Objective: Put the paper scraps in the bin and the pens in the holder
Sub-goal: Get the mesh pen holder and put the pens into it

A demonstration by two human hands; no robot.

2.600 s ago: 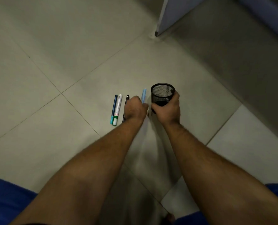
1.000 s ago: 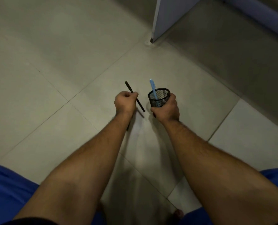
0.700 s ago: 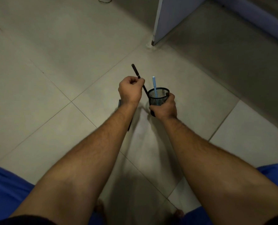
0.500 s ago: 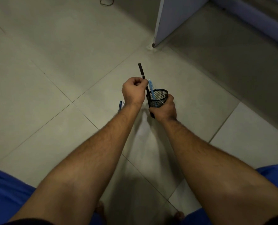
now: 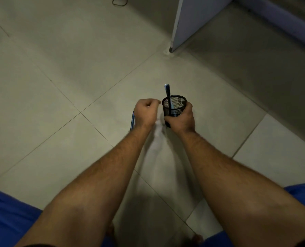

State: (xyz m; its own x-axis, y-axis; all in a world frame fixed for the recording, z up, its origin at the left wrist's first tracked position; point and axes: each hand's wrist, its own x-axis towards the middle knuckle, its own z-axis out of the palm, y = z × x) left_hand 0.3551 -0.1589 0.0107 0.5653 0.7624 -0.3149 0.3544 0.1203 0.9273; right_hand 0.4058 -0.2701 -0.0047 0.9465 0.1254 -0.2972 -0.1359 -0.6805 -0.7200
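Observation:
A black mesh pen holder is held just above the tiled floor, with my right hand wrapped around its lower half. A black pen stands in it with a light blue pen right behind it, both sticking out at the far rim. My left hand hovers just left of the holder, fingers curled, with nothing seen in it. A blue pen lies on the floor, mostly hidden behind my left wrist. Any other pens there are hidden.
A grey panel stands on the floor at the back right, its corner foot on the tile. A dark cord loop lies at the far top edge. My blue-clad knees frame the bottom corners.
My left hand lifted the black pen from the floor, brought it over the holder and let it go inside. The hand has now pulled back down to the left, holding nothing.

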